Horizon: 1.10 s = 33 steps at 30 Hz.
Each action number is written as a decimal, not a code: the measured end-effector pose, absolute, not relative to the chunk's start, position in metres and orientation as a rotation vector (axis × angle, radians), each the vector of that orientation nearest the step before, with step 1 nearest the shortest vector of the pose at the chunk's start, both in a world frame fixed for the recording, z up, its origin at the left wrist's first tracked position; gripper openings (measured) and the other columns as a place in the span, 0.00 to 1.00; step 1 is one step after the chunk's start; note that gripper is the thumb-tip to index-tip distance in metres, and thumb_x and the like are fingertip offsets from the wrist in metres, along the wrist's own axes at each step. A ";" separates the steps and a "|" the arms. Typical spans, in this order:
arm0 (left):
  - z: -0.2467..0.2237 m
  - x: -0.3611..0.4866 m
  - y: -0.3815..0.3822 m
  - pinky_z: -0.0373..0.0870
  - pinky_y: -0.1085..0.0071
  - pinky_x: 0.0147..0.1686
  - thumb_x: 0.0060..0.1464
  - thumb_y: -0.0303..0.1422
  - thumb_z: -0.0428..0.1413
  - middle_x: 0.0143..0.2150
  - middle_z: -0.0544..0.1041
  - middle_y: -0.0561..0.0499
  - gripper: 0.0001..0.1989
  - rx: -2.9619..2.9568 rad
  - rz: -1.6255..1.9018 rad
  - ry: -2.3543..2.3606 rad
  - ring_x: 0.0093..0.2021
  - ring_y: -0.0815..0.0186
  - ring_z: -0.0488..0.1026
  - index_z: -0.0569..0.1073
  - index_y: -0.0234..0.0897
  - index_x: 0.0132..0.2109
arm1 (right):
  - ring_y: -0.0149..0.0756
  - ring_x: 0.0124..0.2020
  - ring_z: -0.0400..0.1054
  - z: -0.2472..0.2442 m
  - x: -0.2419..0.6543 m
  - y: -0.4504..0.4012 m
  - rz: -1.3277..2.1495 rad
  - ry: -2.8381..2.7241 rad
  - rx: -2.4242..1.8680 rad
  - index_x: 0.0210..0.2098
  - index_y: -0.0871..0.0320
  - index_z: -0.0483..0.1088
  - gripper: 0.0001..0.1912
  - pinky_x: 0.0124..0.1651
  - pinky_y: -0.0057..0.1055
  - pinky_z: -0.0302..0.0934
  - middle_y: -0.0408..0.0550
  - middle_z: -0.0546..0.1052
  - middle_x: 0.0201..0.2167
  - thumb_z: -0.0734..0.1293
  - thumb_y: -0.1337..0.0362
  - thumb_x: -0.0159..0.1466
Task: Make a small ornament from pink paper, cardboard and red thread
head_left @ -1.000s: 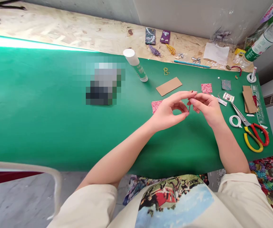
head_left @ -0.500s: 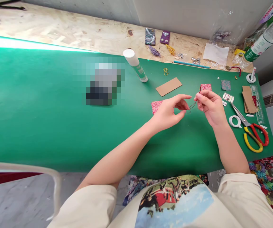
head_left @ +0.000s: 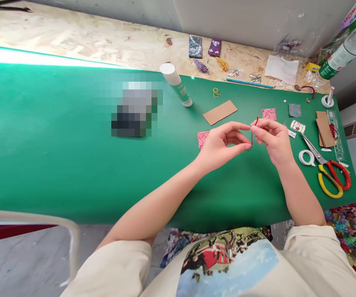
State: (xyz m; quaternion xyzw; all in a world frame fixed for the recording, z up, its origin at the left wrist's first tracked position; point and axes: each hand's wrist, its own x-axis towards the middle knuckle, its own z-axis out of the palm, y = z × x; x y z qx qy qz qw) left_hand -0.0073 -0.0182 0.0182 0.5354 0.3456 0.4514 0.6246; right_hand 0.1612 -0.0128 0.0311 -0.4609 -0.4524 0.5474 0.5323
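Note:
A thin dark red cord (head_left: pixel 252 138) is stretched between my hands above the green table mat. My right hand (head_left: pixel 275 142) pinches its upper part between thumb and index finger, and a short end sticks up past the fingertips. Lower down, the thumb of my left hand (head_left: pixel 219 144) presses the cord, seemingly against a curled finger, while its index fingertip reaches the right fingertips. Under the left hand lies a pink patterned square (head_left: pixel 201 139), partly covered. Another pink square (head_left: pixel 269 114) lies just beyond my right hand.
A brown cardboard strip (head_left: pixel 220 112), a glue stick (head_left: pixel 177 85) and yellow cord (head_left: pixel 216 93) lie beyond my hands. To the right are scissors (head_left: pixel 326 165), a tape roll (head_left: pixel 306 157) and cardboard pieces (head_left: pixel 324 130). A pixelated object (head_left: pixel 136 111) stands left.
My left hand has shifted slightly right, its index finger now meeting the right fingertips. The cord, loosely looped before, now runs straighter between the hands. My right hand has moved slightly left.

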 end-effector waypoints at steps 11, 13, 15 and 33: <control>0.017 0.005 -0.027 0.78 0.74 0.36 0.41 0.31 0.71 0.28 0.80 0.54 0.16 0.954 0.886 0.813 0.30 0.71 0.79 0.72 0.34 0.33 | 0.26 0.25 0.65 0.031 0.166 -0.011 1.312 -1.213 -1.201 0.24 0.56 0.76 0.15 0.29 0.28 0.64 0.41 0.77 0.26 0.80 0.55 0.48; 0.015 0.007 -0.027 0.78 0.74 0.34 0.45 0.27 0.68 0.27 0.79 0.55 0.13 0.938 0.832 0.849 0.28 0.72 0.79 0.71 0.34 0.33 | 0.28 0.25 0.66 0.027 0.166 -0.008 1.296 -1.260 -1.259 0.25 0.57 0.76 0.16 0.30 0.29 0.64 0.41 0.77 0.25 0.80 0.54 0.47; 0.013 0.008 -0.026 0.77 0.75 0.31 0.47 0.22 0.64 0.25 0.78 0.57 0.11 0.932 0.754 0.920 0.27 0.72 0.78 0.70 0.34 0.35 | 0.28 0.24 0.66 0.021 0.168 -0.004 1.292 -1.302 -1.342 0.26 0.58 0.76 0.15 0.28 0.29 0.63 0.41 0.76 0.23 0.79 0.54 0.48; 0.006 -0.005 -0.023 0.68 0.71 0.26 0.58 0.34 0.59 0.22 0.75 0.56 0.09 1.783 0.149 1.025 0.22 0.66 0.75 0.68 0.39 0.31 | 0.38 0.29 0.73 -0.011 0.170 0.011 0.702 -1.822 -1.829 0.29 0.57 0.73 0.06 0.39 0.35 0.64 0.46 0.79 0.26 0.70 0.64 0.63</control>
